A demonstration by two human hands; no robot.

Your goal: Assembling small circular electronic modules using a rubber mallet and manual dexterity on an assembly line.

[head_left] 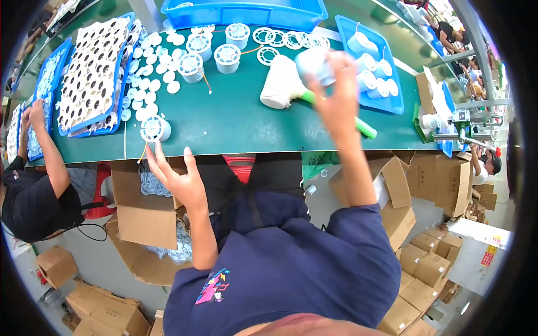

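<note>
My left hand (182, 182) has its fingers spread at the table's near edge. Its fingertips are at or just below a white round housing (156, 129) with a slotted top and an orange wire; I cannot tell if they touch. Blurred by motion, my right hand (339, 92) grips a white cylindrical housing (314, 64) above the table. Under that hand lies a mallet with a white wrapped head (278, 87) and a green handle (365, 127). Several similar slotted housings (227, 58) with orange wires stand farther back.
Small white discs (150, 98) and flat slotted rings (268, 54) lie on the green table (224, 123). A blue tray (395, 103) holds white cylinders; stacked trays of white parts (92, 73) stand left. A blue bin (246, 17) sits behind. A co-worker's hand (36, 115) works far left.
</note>
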